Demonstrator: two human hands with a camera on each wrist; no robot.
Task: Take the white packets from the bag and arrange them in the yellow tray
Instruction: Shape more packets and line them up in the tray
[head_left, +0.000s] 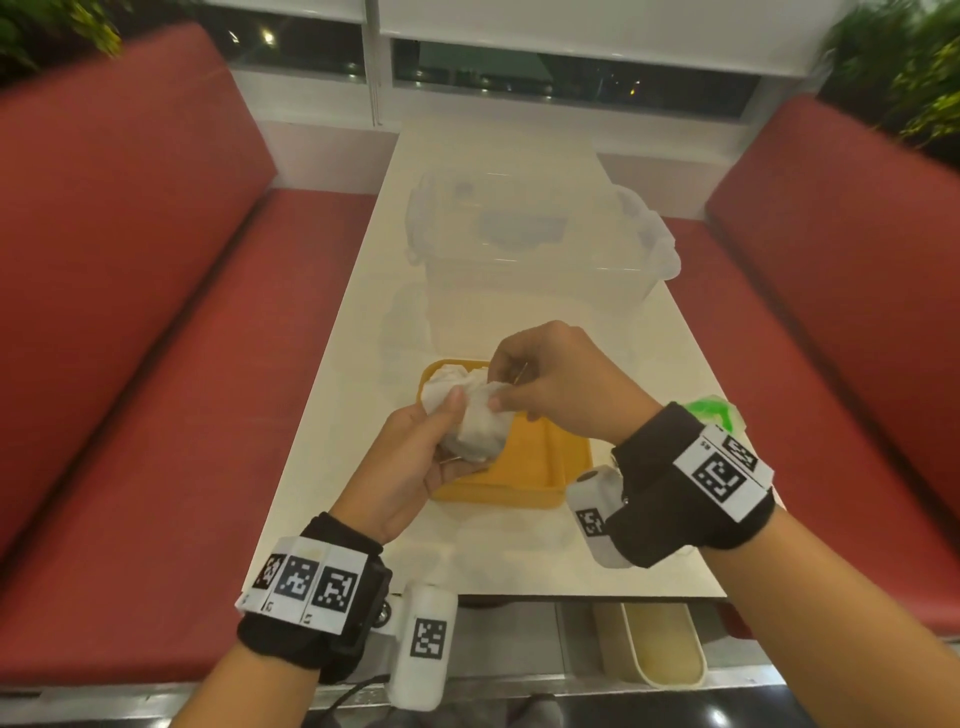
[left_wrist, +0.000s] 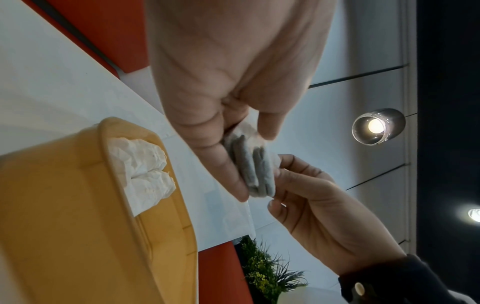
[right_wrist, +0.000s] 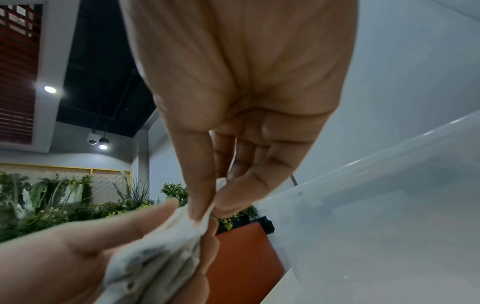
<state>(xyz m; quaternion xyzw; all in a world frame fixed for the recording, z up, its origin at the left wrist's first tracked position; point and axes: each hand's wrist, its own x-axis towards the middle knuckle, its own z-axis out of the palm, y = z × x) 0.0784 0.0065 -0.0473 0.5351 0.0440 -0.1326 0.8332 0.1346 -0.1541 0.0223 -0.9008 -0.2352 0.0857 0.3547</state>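
**Both hands on a bundle of white packets over the yellow tray**

Your left hand (head_left: 415, 457) sits palm up at about 7 o'clock of the yellow tray (head_left: 524, 462), fingers curled under a bundle of white packets (head_left: 480, 431), thumb pressed on top. The left wrist view shows the bundle edge-on, several flat grey-white packets stacked between thumb and fingers. Your right hand (head_left: 556, 379) comes in from 3 o'clock; its thumb and forefinger pinch the upper corner of the bundle, clearest in the right wrist view. Cannot tell how many packets that pinch takes.

The bundle hangs above the tray's near-left part, not touching it. 2 crumpled white packets (left_wrist: 145, 172) already lie inside the tray at its far end, 12 o'clock, side by side.

The tray rests on the white table (head_left: 353, 374). A clear plastic box (head_left: 535, 260) stands at 12 o'clock beyond the tray. A green bag (head_left: 714, 413) lies at 3 o'clock, partly behind your right wrist. Red benches (head_left: 130, 312) flank the table.
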